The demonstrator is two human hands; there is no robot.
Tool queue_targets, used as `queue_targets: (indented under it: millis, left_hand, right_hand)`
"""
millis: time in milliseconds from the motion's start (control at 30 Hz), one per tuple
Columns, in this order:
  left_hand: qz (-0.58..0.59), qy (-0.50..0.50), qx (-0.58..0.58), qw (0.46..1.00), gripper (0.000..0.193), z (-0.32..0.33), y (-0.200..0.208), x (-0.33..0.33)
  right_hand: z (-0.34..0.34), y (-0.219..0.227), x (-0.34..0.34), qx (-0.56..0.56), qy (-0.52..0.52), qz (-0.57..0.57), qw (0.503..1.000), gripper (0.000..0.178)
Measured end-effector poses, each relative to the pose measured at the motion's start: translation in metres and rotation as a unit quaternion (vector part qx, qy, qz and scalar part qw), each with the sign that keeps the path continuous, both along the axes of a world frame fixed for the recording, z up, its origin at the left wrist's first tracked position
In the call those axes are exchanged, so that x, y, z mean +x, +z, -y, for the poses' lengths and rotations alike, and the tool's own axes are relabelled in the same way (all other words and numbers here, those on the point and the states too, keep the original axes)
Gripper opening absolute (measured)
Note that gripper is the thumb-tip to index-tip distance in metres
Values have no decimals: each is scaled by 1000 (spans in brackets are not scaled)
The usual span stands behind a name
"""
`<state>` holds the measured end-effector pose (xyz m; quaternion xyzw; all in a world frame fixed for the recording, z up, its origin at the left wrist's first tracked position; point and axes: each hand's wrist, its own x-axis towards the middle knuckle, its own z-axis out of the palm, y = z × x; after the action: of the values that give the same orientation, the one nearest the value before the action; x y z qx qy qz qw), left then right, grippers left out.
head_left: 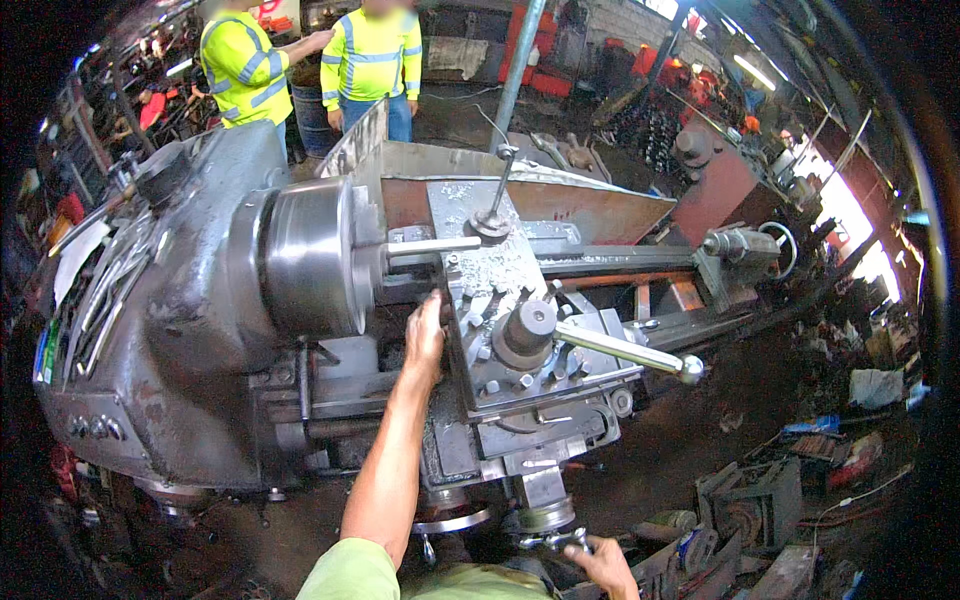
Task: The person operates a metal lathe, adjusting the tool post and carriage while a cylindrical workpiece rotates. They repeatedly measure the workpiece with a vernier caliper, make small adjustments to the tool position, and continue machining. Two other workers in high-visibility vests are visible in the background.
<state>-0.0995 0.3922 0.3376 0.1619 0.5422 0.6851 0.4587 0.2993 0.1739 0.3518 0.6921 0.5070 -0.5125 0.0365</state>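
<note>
Steel toolpost (527,335) — bolt-studded, beside left grip (424,338)

At left, the metal chuck (312,255) is showing a smooth, glossy finish; the grey headstock (200,300) is presenting scuffed, duller metal. At right, the polished metal lever (630,350) is reflecting light, while the tool-post hub (524,335) is appearing darker. Near, the metal crank handle (553,539) is gleaming. Far, the cloth jacket (370,60) is carrying silvery bands.
</note>
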Motion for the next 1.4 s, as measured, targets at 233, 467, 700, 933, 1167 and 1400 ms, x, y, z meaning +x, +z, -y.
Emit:
queue_targets:
  millis: [233, 467, 700, 933, 1167, 1400]
  left_hand:
    - [143, -162, 208, 954, 49, -35, -5, -15]
    - [213, -144, 275, 927, 39, -62, -36, -26]
    - [259, -71, 255, 929, 31, -55, -43, -26]
    - [244, -33, 259, 934, 29, -56, -34, -22]
    - [196, 95, 40, 975, 22, -52, -31, -26]
    - [29, 73, -54, 995, 21, -7, -43, -20]
  right_hand:
    - [24, -76, -68, 23, 174, -34, 984, 53]
    - [1, -91, 10, 136, 69, 110, 982, 30]
    - [-4, -75, 1, 132, 44, 79, 987, 30]
    - [0, -86, 8, 108, 5, 55, 993, 28]
    - [1, 14, -15, 14, 6, -21, 1000, 23]
    - [12, -16, -49, -79, 55, -127, 987, 27]
